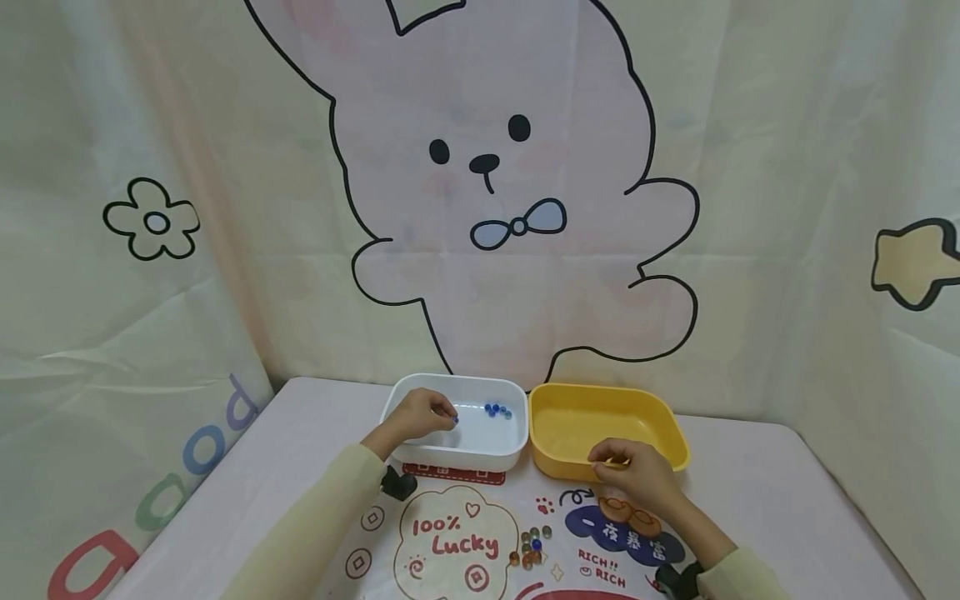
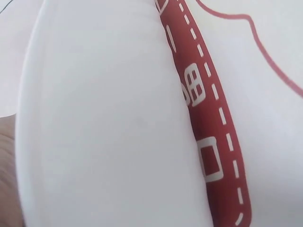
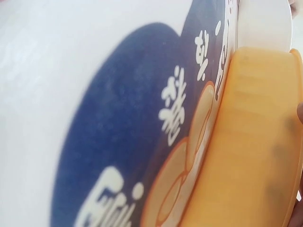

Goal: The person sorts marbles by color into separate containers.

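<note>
In the head view my left hand (image 1: 422,414) is over the left part of a white plastic tub (image 1: 450,457), pinching a small blue marble (image 1: 455,420) between fingertips and thumb. Several blue and bluish marbles (image 1: 492,409) lie on that tub's floor. My right hand (image 1: 637,472) is at the front rim of a yellow tub (image 1: 555,463), its fingers bent and their tips by the rim; I cannot tell whether it holds anything. The right wrist view shows dark finger-like shadows on the yellow wall (image 3: 255,118). In the left wrist view the white tub's wall (image 2: 109,113) hides the fingers.
Nearer me on the printed tabletop (image 1: 450,508) lies a loose cluster of marbles (image 1: 529,548), brown, greenish and one blue. Both tubs stand side by side at the back, close to a cloth backdrop (image 1: 300,333) with a cartoon animal.
</note>
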Tool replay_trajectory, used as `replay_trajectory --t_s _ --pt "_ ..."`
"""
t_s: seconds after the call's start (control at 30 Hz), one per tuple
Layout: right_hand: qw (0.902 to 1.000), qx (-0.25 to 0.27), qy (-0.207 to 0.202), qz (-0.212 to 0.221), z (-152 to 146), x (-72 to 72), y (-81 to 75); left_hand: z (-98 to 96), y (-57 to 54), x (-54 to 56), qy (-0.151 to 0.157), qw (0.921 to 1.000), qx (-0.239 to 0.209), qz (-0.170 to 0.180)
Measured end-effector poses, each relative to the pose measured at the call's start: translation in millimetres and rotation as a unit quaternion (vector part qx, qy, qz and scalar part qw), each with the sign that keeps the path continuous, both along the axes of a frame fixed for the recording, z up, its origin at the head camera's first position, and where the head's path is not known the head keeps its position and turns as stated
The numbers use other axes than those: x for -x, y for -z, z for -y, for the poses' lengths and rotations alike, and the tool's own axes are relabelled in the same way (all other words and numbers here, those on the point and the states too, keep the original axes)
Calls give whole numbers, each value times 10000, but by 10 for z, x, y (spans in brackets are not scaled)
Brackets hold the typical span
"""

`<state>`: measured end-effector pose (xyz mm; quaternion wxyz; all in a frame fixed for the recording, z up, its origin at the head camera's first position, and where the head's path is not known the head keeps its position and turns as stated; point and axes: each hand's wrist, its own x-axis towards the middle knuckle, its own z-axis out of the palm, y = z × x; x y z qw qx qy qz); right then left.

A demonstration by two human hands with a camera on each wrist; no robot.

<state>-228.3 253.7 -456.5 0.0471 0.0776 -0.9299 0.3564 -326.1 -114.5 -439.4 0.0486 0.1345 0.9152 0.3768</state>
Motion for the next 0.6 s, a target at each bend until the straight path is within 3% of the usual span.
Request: replay_trajectory --t_s 0.6 --pt "10000 -51 -48 -45 8 7 -19 -22 166 145 -462 9960 -34 763"
